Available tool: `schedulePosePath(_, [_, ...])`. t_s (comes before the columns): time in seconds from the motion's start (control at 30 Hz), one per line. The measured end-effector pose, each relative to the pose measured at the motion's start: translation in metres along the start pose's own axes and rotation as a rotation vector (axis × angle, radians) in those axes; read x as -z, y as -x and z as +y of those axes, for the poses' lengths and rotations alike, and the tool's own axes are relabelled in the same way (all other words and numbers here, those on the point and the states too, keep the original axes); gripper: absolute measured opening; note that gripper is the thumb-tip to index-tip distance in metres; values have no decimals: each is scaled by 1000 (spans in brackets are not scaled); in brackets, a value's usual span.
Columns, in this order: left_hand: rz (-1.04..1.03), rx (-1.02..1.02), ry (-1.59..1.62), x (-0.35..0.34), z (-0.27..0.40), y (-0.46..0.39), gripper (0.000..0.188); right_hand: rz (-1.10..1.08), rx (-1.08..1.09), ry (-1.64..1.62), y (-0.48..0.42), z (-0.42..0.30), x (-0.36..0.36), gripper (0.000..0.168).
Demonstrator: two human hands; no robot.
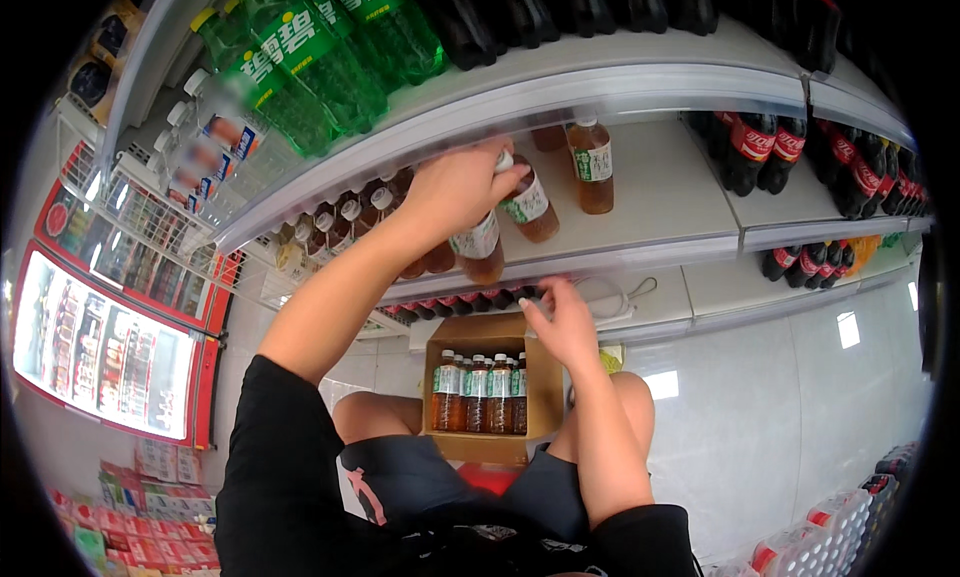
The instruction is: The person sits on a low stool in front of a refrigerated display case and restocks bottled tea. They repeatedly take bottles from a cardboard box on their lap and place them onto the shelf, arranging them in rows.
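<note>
My left hand (457, 187) reaches onto the middle shelf (652, 179), its fingers around the white cap of a tea bottle (529, 208) with a white and green label. That bottle leans slightly and its base is near the shelf. Just left of it, at the shelf's front, stands another tea bottle (480, 250), partly behind my hand. A similar amber bottle (592, 168) stands apart to the right. My right hand (566, 322) is lower down, empty with fingers apart, above the right side of an opened cardboard box (545, 389). Several capped tea bottles (476, 397) stand upright inside the box.
Green Sprite bottles (300, 66) and dark cola bottles line the upper shelf. Coca-Cola bottles (754, 149) stand at right. A coiled white cable (607, 299) lies on the bottom shelf. A red-framed drinks cooler (105, 344) is at left; wrapped bottle packs (817, 536) sit lower right.
</note>
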State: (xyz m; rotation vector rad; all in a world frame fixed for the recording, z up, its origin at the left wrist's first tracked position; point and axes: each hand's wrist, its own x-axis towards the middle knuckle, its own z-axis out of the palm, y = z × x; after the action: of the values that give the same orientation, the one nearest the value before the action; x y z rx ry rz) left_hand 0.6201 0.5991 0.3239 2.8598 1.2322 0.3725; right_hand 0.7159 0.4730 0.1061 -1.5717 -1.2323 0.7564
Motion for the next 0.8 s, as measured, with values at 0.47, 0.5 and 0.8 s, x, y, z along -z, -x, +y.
schedulePosePath(0.47, [-35,-116,219,-47,-5,119,44,77,277,-22,4,-7,-13,79])
schedulePosePath(0.5, [-8,-115,248,-52,-9,124,47,87,254,16,4,-2,-15,79])
schedulePosePath(0.8, [-139,239,280,-123,-93,158,31,24,16,81,-7,17,-25,81])
